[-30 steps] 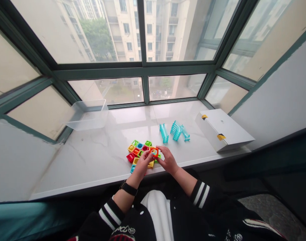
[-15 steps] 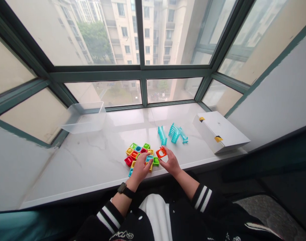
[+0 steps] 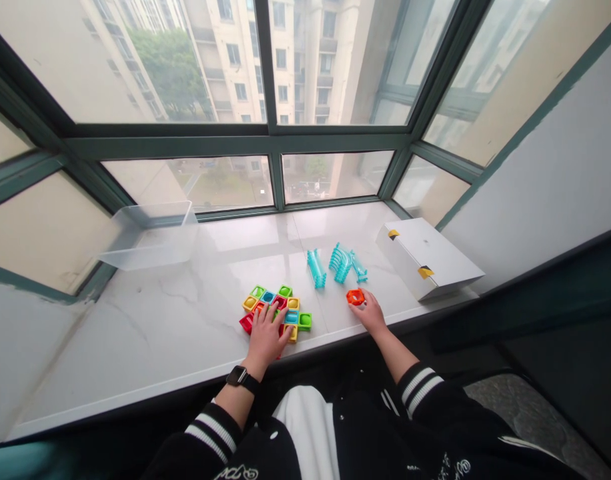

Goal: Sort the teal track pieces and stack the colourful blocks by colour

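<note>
A cluster of small coloured square frames (image 3: 278, 303), green, yellow, blue, red and orange, lies on the white marble sill (image 3: 195, 313) near its front edge. My left hand (image 3: 266, 337) rests flat on the near side of the cluster, fingers spread. My right hand (image 3: 371, 312) is to the right of the cluster and pinches a single orange square frame (image 3: 355, 297) down at the sill surface. Three translucent teal ribbed pieces (image 3: 335, 261) lie just beyond that orange frame.
A clear plastic bin (image 3: 148, 235) stands at the back left of the sill by the window. A white box (image 3: 425, 263) with yellow tape tabs lies at the right end. Window frames close off the back; the sill's front edge runs just before my wrists.
My right hand lifted the orange frame off the cluster and carried it right, down to the sill. My left hand settled flat onto the cluster.
</note>
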